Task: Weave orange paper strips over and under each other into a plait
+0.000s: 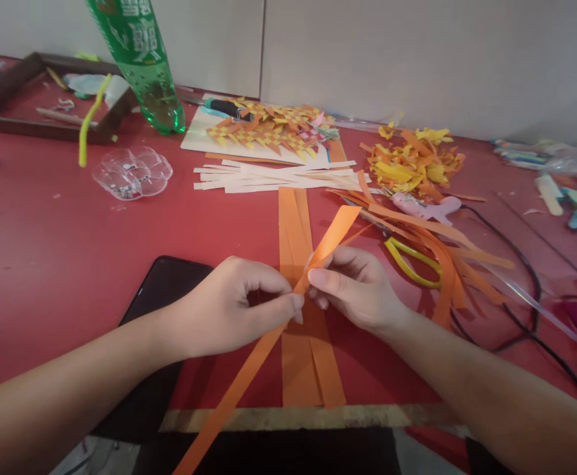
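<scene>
A long orange paper strip (248, 373) runs diagonally between my hands, its lower end hanging past the table's front edge. My left hand (239, 307) pinches it between thumb and fingers. Just above that, my right hand (350, 287) is closed on the same strip, whose upper end (340, 227) sticks up, looking wider and folded. Beneath lie broader orange paper strips (301, 369), overlapping lengthwise on the red table. Loose narrow orange strips (449, 264) lie to the right of my right hand, beside yellow-handled scissors (414, 264). A black phone or tablet (142, 369) lies under my left forearm.
White paper strips (273, 177) lie behind, near woven orange-yellow paper pieces (273, 132) on a board. A pile of paper scraps (411, 161), a pink glue gun (426, 208) with black cord, a green bottle (144, 79), a clear flower-shaped dish (132, 173) and a dark frame (105, 128) surround the workspace.
</scene>
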